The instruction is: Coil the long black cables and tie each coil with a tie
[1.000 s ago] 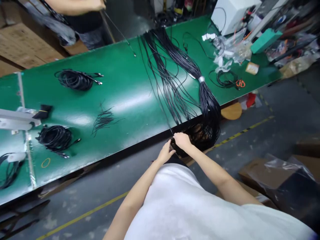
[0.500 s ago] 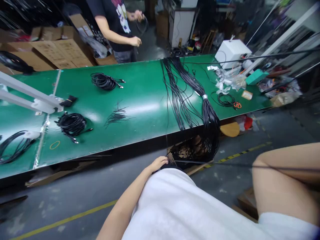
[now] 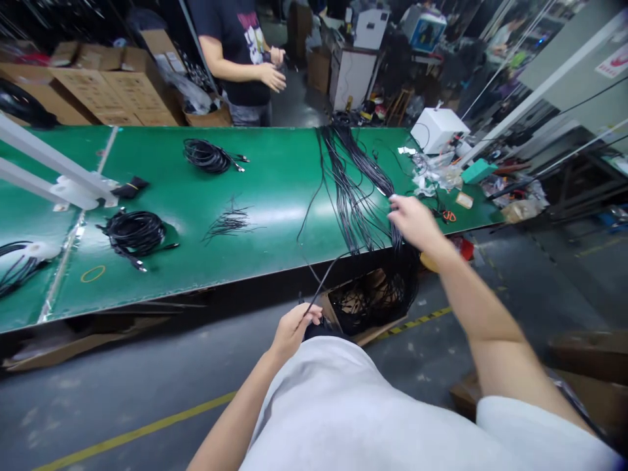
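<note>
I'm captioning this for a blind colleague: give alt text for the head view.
A person's left hand holds a black cable in front of a green table; the right hand is at a cable bundle lying across it.

A: Left part of the frame?
B: On the table (image 3: 284, 163): upper coil (image 3: 206, 157), left of centre; lower coil (image 3: 135, 232), nearer the left edge; rubber band (image 3: 93, 274), below left of it.
A: Between?
B: Short wires (image 3: 230, 222), right of the lower coil, below the upper.
A: Right of centre?
B: Cable bundle (image 3: 363, 160), far edge toward near edge; right hand (image 3: 412, 219) before its near part; scissors (image 3: 449, 216) farther right.
A: Lower centre?
B: Carton (image 3: 379, 332), cables inside; left hand (image 3: 297, 327) to its left, held cable (image 3: 322, 283) leading up toward the table.
A: Behind the table?
B: Co-worker (image 3: 240, 72), top, left of centre.
</note>
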